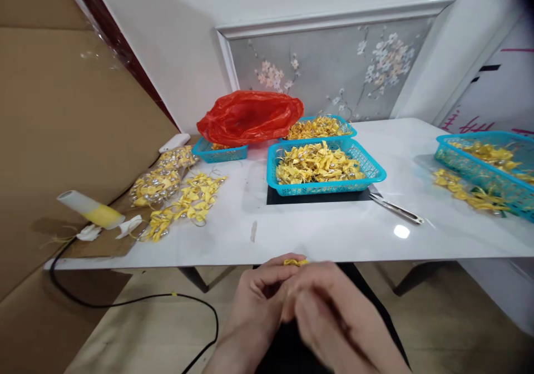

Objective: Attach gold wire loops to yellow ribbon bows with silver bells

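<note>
head camera – looks forward and down, hands near

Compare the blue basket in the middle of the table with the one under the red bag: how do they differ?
The middle basket is bigger, uncovered, and sits on a dark mat nearer the table edge. The left basket is smaller, farther back, and largely covered by the red bag, so little of its contents shows. Both are blue mesh plastic holding yellow pieces.

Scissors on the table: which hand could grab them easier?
Probably the right hand. The scissors lie to the right of the middle blue basket, on that hand's side. The left hand sits farther over and seems to pinch the small yellow piece.
</note>
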Tool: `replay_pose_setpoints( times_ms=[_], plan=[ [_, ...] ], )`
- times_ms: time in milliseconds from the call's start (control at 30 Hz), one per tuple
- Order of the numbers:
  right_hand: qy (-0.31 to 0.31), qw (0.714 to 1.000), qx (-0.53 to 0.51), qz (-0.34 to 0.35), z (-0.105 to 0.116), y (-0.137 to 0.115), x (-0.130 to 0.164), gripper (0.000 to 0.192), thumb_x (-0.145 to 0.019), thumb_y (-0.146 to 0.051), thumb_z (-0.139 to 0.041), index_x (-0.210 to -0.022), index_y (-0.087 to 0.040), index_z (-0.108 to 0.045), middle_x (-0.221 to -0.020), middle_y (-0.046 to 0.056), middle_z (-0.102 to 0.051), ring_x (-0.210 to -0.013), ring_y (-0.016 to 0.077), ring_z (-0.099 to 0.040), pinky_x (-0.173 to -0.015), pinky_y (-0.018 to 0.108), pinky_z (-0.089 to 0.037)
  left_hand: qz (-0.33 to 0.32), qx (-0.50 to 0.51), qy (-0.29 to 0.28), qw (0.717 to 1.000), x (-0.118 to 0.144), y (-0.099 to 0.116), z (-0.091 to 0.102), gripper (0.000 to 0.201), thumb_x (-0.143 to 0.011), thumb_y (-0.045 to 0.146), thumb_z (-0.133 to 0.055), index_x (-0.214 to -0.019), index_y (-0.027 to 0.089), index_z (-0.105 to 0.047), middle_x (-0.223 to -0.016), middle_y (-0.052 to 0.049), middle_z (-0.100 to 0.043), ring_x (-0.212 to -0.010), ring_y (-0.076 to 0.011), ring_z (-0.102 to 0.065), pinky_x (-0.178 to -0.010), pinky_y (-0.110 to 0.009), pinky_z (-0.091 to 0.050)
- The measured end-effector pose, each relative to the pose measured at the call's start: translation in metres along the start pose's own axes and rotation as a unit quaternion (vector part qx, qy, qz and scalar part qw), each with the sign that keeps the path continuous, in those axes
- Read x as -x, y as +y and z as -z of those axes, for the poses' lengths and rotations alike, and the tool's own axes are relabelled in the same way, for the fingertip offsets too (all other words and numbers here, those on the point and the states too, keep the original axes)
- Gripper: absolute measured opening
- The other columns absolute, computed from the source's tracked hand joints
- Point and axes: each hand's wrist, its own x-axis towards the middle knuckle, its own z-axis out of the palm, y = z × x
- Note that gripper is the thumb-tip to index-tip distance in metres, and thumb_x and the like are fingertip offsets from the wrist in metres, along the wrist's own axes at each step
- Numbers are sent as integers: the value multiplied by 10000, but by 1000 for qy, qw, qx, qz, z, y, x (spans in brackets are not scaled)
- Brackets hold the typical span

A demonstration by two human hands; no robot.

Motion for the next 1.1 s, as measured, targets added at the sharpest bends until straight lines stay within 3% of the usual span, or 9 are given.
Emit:
replay_pose_setpoints(
  times_ms=[133, 233, 367, 467, 633, 733, 800, 967, 1100],
  plan=[
    [15, 990, -90, -104, 7, 14, 4, 224, -1049, -340, -396, -1110, -257, -594, -671, -24, -545, -456, 100, -418, -386, 200, -326, 49, -14, -30, 998, 8, 7, 3, 121, -786, 313, -783, -795, 218, -857, -1010, -99, -773, -742, -156, -609, -528, -187, -441],
    [19, 994, -55, -92, 6, 20, 7, 192, -1043, -327, -409, -1061, -247, -583, -590, -51, -443, -459, 111, -389, -408, 215, -322, 76, 9, -47, 996, 11, 9, 4, 126, -802, 322, -773, -855, 240, -854, -1022, -89, -761, -693, -119, -548, -420, -143, -324],
    [-1, 998, -20, -52, 7, 19, 4, 171, -1050, -234, -383, -1066, -267, -550, -616, -64, -492, -500, 104, -472, -485, 204, -391, 85, 58, -54, 993, 12, 11, 3, 106, -814, 281, -767, -782, 220, -848, -1003, -65, -747, -778, -127, -575, -618, -171, -462],
    [-19, 999, -12, -46, 14, 16, 3, 164, -1052, -215, -376, -1065, -267, -531, -641, -66, -520, -536, 97, -519, -533, 189, -441, 57, 63, -57, 995, 14, 12, 3, 125, -832, 261, -746, -770, 200, -835, -904, -62, -745, -854, -172, -607, -803, -257, -478],
    [-48, 997, 27, -49, 22, 6, 14, 165, -1033, -192, -413, -977, -271, -547, -712, -42, -642, -617, 101, -632, -568, 172, -489, 40, 27, -2, 999, 14, 8, 1, 149, -838, 300, -741, -748, 191, -786, -951, -51, -740, -909, -192, -612, -855, -276, -441],
    [-71, 995, -46, -52, 16, -1, 18, 176, -1023, -185, -442, -912, -247, -564, -740, -35, -644, -534, 73, -626, -517, 157, -483, 39, 20, 17, 999, 13, 4, -1, 163, -832, 325, -748, -736, 193, -760, -960, -40, -737, -913, -186, -613, -855, -261, -434],
    [-46, 997, -58, -26, 10, -2, 15, 180, -1009, -176, -463, -912, -233, -604, -792, -15, -616, -518, 65, -610, -503, 165, -491, 47, 32, 18, 998, 14, 4, -3, 178, -827, 334, -748, -726, 188, -742, -977, -45, -738, -910, -188, -615, -843, -258, -437],
    [48, 988, 130, 72, 4, 10, 0, 251, -942, -44, -512, -986, -178, -719, -826, 48, -627, -695, 117, -668, -631, 193, -576, 27, 15, -10, 999, 21, 7, -4, 194, -858, 333, -700, -732, 185, -702, -869, -34, -712, -808, -175, -590, -794, -254, -454],
    [65, 966, 219, 117, 4, 19, 1, 239, -925, -6, -525, -1036, -96, -717, -807, 81, -652, -654, 125, -691, -578, 185, -579, 11, -19, -10, 1000, 25, 8, 0, 260, -864, 375, -688, -692, 187, -640, -745, -5, -646, -760, -163, -541, -730, -237, -441]
  ],
)
